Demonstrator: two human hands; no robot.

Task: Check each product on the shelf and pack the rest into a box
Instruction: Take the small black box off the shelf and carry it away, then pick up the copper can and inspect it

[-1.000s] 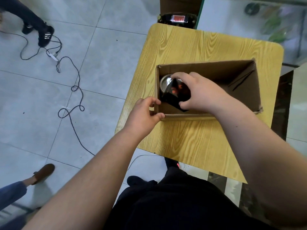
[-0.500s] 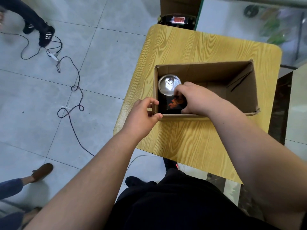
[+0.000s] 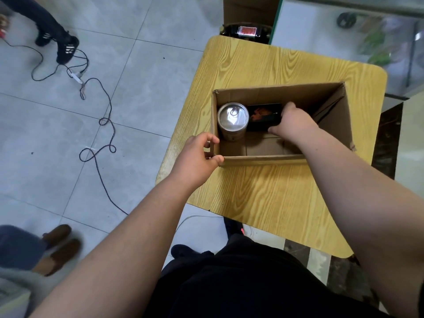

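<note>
An open cardboard box [image 3: 263, 158] sits on a yellow wooden table [image 3: 263, 198]. Inside, at the far left corner, a round tin can [image 3: 232, 121] with a silver pull-ring lid stands upright. Right beside it lies a black packet [image 3: 263, 115] with an orange picture. My right hand [image 3: 291, 122] reaches into the box and grips the packet's right end, fingers over its top and thumb below. My left hand [image 3: 197, 157] pinches the box's near left corner.
Black cables [image 3: 101, 125] trail across the grey tile floor on the left. Other people's feet [image 3: 66, 49] stand at the far left and near left. A dark device with a red display [image 3: 246, 31] sits beyond the table. Glass cabinet at the right.
My right hand has moved the black packet from the box's near left side to the far side, next to the can. The can's lid is now fully uncovered. My left hand stays on the corner.
</note>
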